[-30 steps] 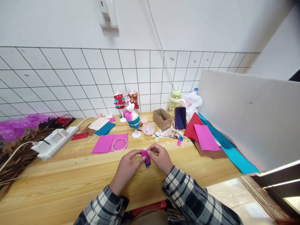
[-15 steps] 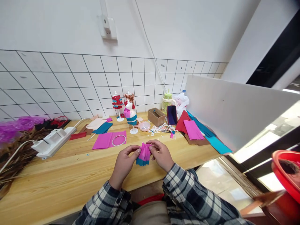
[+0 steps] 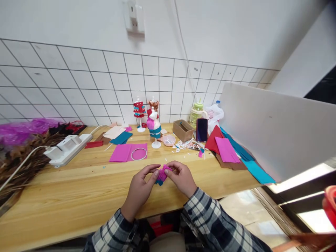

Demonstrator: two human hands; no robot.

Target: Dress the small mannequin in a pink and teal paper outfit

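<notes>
Both of my hands pinch a small pleated piece of pink and teal paper [image 3: 162, 174] just above the wooden table [image 3: 78, 189]. My left hand [image 3: 141, 187] grips its left side with thumb and fingers closed. My right hand [image 3: 181, 177] holds the right side the same way. The piece looks gathered tight between the fingertips. Behind it on the table lie a pink paper sheet [image 3: 123, 152] with a white ring [image 3: 139, 154] on it, and a small mannequin stand [image 3: 154, 127] dressed in pink and teal.
Two more small dressed stands [image 3: 139, 110] are at the tiled wall. A power strip [image 3: 67, 148], feathers [image 3: 18, 164], a cardboard box [image 3: 183, 130], a phone [image 3: 202, 130], a bottle [image 3: 196, 113], paper scraps [image 3: 187, 144] and coloured sheets [image 3: 227, 148] lie around. A white board [image 3: 275, 129] leans at the right.
The pleated piece, fanned out half a second ago, is now squeezed together between my fingertips. My view has swung slightly; both hands stay at the same spot.
</notes>
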